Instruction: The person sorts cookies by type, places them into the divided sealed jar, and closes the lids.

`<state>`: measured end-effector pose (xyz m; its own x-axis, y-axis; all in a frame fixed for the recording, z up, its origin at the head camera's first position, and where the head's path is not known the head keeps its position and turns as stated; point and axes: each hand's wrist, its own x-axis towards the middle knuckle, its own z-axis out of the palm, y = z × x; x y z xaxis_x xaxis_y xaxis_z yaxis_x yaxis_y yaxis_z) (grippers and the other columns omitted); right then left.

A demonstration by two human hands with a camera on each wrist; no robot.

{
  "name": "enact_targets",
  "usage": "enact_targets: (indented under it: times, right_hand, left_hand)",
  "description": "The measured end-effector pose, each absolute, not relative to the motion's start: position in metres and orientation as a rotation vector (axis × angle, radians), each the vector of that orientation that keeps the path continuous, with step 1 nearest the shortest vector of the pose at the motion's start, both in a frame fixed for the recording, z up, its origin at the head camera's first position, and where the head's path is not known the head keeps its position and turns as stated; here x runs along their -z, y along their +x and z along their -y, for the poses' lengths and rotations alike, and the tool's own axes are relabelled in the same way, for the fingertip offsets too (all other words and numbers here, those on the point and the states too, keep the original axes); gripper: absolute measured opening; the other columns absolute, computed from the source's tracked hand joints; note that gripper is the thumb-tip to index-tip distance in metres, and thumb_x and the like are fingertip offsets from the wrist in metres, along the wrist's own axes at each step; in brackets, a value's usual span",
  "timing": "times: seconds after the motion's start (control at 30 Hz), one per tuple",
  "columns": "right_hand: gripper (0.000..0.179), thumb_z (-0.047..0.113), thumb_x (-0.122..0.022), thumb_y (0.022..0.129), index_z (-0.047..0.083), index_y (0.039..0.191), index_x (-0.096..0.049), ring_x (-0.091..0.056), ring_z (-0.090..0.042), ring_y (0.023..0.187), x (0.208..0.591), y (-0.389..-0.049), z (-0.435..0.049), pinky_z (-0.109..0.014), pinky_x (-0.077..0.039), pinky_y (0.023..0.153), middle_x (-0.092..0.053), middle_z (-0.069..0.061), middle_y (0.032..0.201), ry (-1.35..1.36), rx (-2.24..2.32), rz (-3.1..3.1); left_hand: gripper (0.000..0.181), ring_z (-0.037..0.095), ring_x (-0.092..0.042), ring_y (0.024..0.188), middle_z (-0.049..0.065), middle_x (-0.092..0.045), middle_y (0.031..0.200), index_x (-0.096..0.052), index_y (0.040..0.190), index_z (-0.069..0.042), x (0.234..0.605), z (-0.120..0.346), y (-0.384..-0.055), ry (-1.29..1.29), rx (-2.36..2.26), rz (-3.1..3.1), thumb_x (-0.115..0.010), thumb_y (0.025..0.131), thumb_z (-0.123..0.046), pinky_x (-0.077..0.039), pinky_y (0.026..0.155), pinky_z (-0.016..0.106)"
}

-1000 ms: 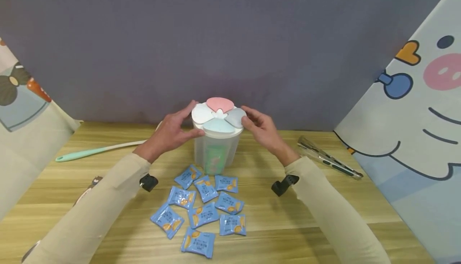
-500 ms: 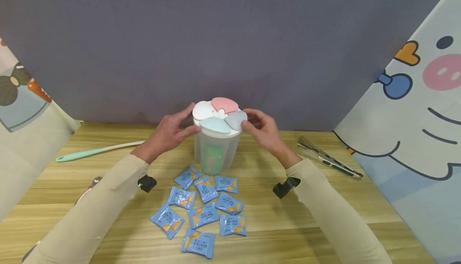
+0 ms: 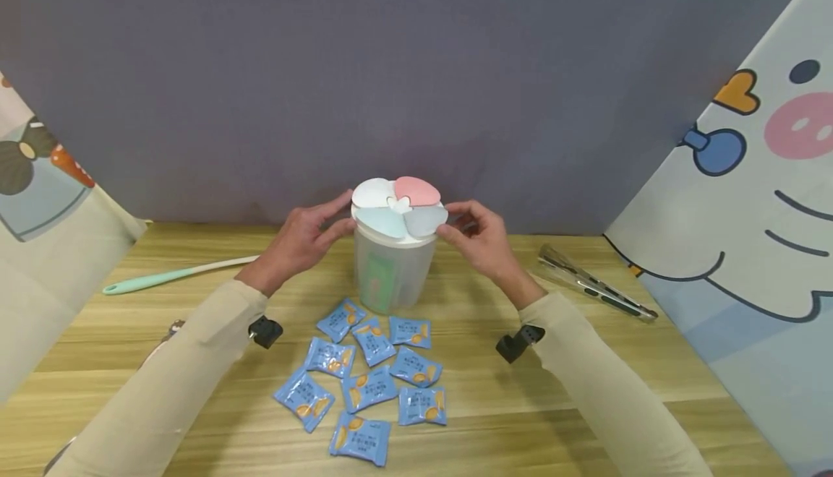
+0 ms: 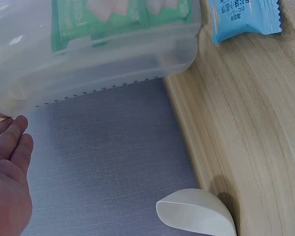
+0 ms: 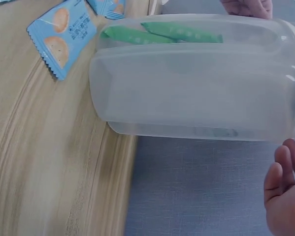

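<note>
At the back of the wooden table (image 3: pixel 494 405), near the grey panel (image 3: pixel 403 87), had the translucent canister (image 3: pixel 416 267) upright between left hand (image 3: pixel 304 238) and right hand (image 3: pixel 483 242). Rested the left hand half-open at one side of the lid (image 3: pixel 398 209), with fingers fairly straight, touching its edge without wrapping it. Set the right hand opposite, also half-open, with fingers more bent and the thumb at the edge. Could not tell the firmness of either touch. Chose opposing sides, presumably, to balance the pressure and avoid tipping so tall a vessel. Laid nine blue packets (image 3: pixel 369 388) loosely in front, perhaps for easy reach, with the tongs (image 3: pixel 595 283) and the mint-handled tool (image 3: pixel 148 283) out to the sides, probably to free the middle. Noted smooth, plastic-looking walls, swelling into rounded lobes and dimly showing green packets (image 3: pixel 379 282) inside. Saw four petals on the lid, in white, pink, pale blue and grey, around a small white hub. Found shiny wrappers with crimped edges on the blue packets, slim metallic arms on the tongs, woven texture on the panel and streaky pale grain along the table.
</note>
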<state>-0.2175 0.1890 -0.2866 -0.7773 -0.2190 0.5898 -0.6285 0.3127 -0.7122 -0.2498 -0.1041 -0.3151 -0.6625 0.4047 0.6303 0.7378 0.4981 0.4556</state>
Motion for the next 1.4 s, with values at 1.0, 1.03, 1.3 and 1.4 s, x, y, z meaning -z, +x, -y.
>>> enact_targets:
  times: [1.0,1.03,1.3,1.4]
  right_hand:
    - [0.094,0.059,-0.071,0.071,-0.012,0.128,-0.049,-0.051,-0.047,0.094,0.281,-0.231,-0.198,-0.038,-0.046,0.074,-0.052,-0.031,0.122,0.875,-1.509,2.25]
    - [0.097,0.059,-0.07,0.072,-0.011,0.133,-0.045,-0.051,-0.046,0.099,0.28,-0.232,-0.199,-0.042,-0.047,0.077,-0.049,-0.03,0.127,0.884,-1.517,2.292]
    - [0.098,0.06,-0.068,0.073,-0.003,0.142,-0.038,-0.054,-0.035,0.106,0.3,-0.253,-0.205,-0.056,-0.044,0.084,-0.052,-0.021,0.13,0.93,-1.556,2.345]
    - [0.101,0.06,-0.07,0.07,-0.009,0.137,-0.041,-0.054,-0.041,0.1,0.293,-0.242,-0.199,-0.053,-0.046,0.08,-0.054,-0.029,0.122,0.897,-1.577,2.304]
  left_hand:
    - [0.051,0.029,-0.059,0.109,0.01,-0.062,0.12,-0.062,0.126,-0.006,0.317,0.1,-0.245,-0.848,1.118,2.321,-0.074,0.084,-0.031,-0.047,0.089,0.046]
    - [0.056,0.029,-0.056,0.113,0.01,-0.06,0.123,-0.06,0.128,-0.006,0.316,0.1,-0.244,-0.84,1.121,2.356,-0.075,0.082,-0.035,-0.045,0.092,0.046]
    - [0.08,0.031,-0.05,0.121,0.011,-0.051,0.134,-0.046,0.14,-0.008,0.315,0.094,-0.245,-0.843,1.181,2.447,-0.08,0.075,-0.039,-0.04,0.098,0.047]
    - [0.083,0.031,-0.048,0.122,0.012,-0.05,0.136,-0.043,0.142,-0.006,0.314,0.091,-0.246,-0.853,1.188,2.448,-0.081,0.075,-0.038,-0.039,0.099,0.046]
